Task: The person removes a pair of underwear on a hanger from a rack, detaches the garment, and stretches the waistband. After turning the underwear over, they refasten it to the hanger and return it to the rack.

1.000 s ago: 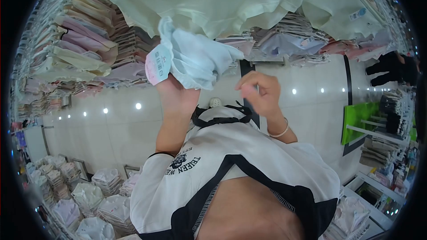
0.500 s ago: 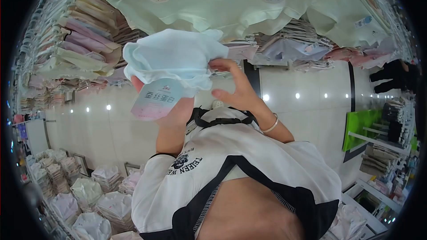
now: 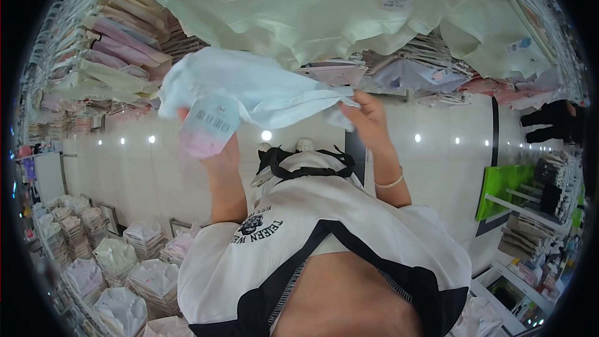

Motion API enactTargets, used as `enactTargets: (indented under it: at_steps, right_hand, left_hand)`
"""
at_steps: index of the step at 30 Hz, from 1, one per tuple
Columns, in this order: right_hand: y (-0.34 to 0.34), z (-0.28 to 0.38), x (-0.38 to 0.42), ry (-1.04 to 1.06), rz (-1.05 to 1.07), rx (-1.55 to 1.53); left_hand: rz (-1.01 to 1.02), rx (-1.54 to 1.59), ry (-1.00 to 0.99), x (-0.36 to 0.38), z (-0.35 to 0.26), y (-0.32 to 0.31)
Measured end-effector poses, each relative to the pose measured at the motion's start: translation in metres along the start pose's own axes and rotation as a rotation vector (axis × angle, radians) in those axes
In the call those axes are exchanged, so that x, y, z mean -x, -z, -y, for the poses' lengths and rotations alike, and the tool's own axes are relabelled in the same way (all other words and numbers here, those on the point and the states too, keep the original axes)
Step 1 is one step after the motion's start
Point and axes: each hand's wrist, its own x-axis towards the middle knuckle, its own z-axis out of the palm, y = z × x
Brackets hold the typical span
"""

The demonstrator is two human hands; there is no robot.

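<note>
A light blue garment [image 3: 249, 84] is stretched sideways between my two hands. At its left end my left hand [image 3: 218, 153] holds it from below, the fingers partly hidden behind the cloth and a hanging tag. That blue and pink paper tag [image 3: 209, 126] hangs from the garment over the hand. The right edge of the cloth is pinched between the fingers and thumb of my right hand [image 3: 369, 118]. Just beyond, a large pale green garment [image 3: 299, 15] hangs from clips, with a round sticker and a barcode label on it.
Racks of hanging pastel garments [image 3: 118, 50] line the far side. Stacks of folded garments [image 3: 150, 281] stand at lower left. A green display panel [image 3: 508, 190] and shelves are at right. A person in dark trousers [image 3: 549, 125] stands at far right.
My right hand has closed on the garment's edge and moved right, spreading the bunched cloth wider. My left hand has shifted slightly left with the tag.
</note>
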Motion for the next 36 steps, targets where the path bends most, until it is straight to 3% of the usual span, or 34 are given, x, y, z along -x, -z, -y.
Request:
enactTargets:
  at_steps: [3,6,8,10,12,15,19,23,25,26,28,29,32,34,36]
  right_hand:
    - [0.012,0.020,0.008,-0.176,0.077,-0.245]
    - [0.007,0.032,0.011,-0.219,0.099,-0.617]
    - [-0.001,0.042,0.009,-0.248,0.066,-0.732]
    - [-0.002,0.040,0.004,-0.273,0.024,-0.794]
    - [-0.005,0.038,0.002,-0.294,-0.016,-0.878]
    - [-0.009,0.036,0.001,-0.302,-0.027,-0.989]
    - [-0.008,0.035,0.003,-0.272,0.031,-0.998]
    - [-0.003,0.032,0.005,-0.163,0.135,-1.180]
    - [-0.010,0.047,0.007,-0.218,-0.022,-1.154]
    - [-0.012,0.052,0.008,-0.245,-0.101,-1.139]
    - [-0.008,0.044,0.008,-0.166,0.031,-1.100]
    - [-0.006,0.041,0.009,-0.127,0.097,-1.078]
    - [-0.007,0.049,0.011,-0.194,-0.065,-1.173]
    - [0.003,0.037,0.009,-0.090,0.040,-1.093]
    - [0.005,0.032,0.008,-0.051,0.106,-0.856]
  left_hand:
    - [-0.064,-0.201,0.247,-0.012,0.003,0.016]
    - [0.080,-0.728,0.339,-0.014,0.024,0.031]
    - [0.383,-1.216,0.247,-0.005,0.027,0.021]
    - [0.533,-1.291,0.194,0.009,0.039,0.020]
    - [0.587,-1.044,0.430,0.020,0.040,0.010]
    - [0.834,-0.894,0.320,0.029,0.039,-0.006]
    - [0.839,-0.864,0.386,0.034,0.046,-0.018]
    - [0.694,-0.717,0.264,0.034,0.045,-0.039]
    - [0.583,-0.762,0.143,0.035,0.050,-0.044]
    - [0.614,-0.763,0.113,0.033,0.052,-0.041]
    - [0.676,-0.763,0.056,0.026,0.055,-0.032]
    - [0.657,-0.746,0.071,0.024,0.055,-0.030]
    - [0.590,-0.704,0.112,0.023,0.051,-0.027]
    - [0.540,-0.685,0.138,0.023,0.046,-0.025]
    - [0.439,-0.504,0.349,0.023,0.045,-0.016]
